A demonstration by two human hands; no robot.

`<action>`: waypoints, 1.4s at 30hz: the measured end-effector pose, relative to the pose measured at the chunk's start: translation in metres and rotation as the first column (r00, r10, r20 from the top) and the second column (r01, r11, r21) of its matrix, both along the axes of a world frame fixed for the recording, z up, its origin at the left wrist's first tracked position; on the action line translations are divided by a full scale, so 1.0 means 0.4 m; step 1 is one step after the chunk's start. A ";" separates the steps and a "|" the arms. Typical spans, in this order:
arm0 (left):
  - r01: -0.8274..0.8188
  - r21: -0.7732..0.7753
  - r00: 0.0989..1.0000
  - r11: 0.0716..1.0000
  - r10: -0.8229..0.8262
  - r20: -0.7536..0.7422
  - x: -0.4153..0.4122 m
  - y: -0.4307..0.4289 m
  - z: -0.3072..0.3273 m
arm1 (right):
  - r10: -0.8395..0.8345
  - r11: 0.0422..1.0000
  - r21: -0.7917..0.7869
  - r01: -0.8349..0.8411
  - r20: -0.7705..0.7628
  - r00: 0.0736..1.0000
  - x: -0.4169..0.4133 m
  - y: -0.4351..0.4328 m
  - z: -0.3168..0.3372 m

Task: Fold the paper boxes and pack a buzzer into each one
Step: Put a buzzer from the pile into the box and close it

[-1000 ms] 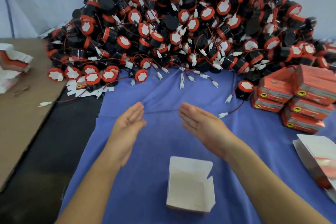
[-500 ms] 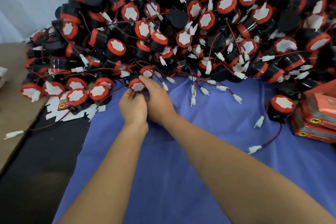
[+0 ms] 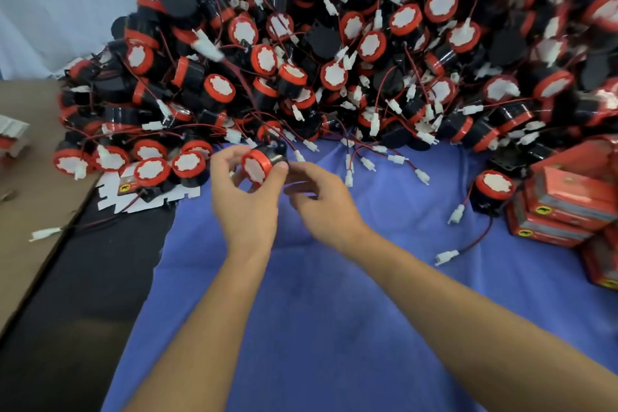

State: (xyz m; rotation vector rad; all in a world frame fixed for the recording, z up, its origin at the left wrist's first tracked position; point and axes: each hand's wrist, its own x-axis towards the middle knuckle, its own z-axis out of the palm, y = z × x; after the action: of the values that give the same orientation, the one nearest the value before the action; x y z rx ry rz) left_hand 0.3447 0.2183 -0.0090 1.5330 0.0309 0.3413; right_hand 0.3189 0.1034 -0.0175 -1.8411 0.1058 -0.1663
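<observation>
**Hundreds of buzzers, one snaggy lead**

So the left hand (image 3: pixel 244 207) has one buzzer (image 3: pixel 257 165) pinched between its thumb and curled fingers, red face toward the camera. It's just off the front edge of the pile (image 3: pixel 334 60), a bit left of centre frame, above the blue cloth (image 3: pixel 334 311) on the table. The right hand (image 3: pixel 321 201) sits right beside it with fingers curled in toward the black body. It's too blurry to say whether that hand is actually gripping anything, so I can't tell. Both forearms reach up from the bottom edge and meet at the buzzer.

What worries me is that its red lead (image 3: pixel 249 100) seems to run back up into the heap. Pull away quick and I'd guess the plug snags on other wires and drags neighbours down onto the cloth, or the lead gets yanked. Also, no open box is in view, just the packed red boxes (image 3: pixel 568 201) at the right edge, so it has a way to travel.
</observation>
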 end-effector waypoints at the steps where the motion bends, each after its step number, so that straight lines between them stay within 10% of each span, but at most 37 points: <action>1: 0.058 0.038 0.998 0.998 -0.059 0.028 -0.037 0.013 0.018 | 0.006 0.999 0.042 -0.005 -0.026 1.000 -0.038 -0.018 0.029; 8: 0.433 0.291 0.879 0.853 -0.472 0.075 -0.306 0.115 0.173 | -0.020 0.884 0.466 -0.026 0.093 0.995 -0.356 -0.102 0.278; 18: 0.478 0.611 0.781 0.631 -0.624 0.033 -0.599 0.185 0.207 | -0.245 0.969 0.057 0.239 0.325 0.913 -0.714 -0.067 0.308; 28: 0.250 0.898 0.762 0.361 -0.646 0.048 -0.664 0.187 0.083 | -0.158 0.892 -0.406 0.199 0.134 0.978 -0.753 0.005 0.200; 42: -0.023 0.936 0.790 0.351 -0.567 0.232 -0.703 0.196 -0.049 | -0.103 0.705 -0.702 0.103 0.042 0.994 -0.716 0.101 0.191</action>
State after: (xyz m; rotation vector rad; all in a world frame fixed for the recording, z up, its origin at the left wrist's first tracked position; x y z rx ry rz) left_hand 0.0636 0.2967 -0.0286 2.4504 -1.0761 0.5318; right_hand 0.0326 0.1440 0.0591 -2.6143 0.1618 -0.3181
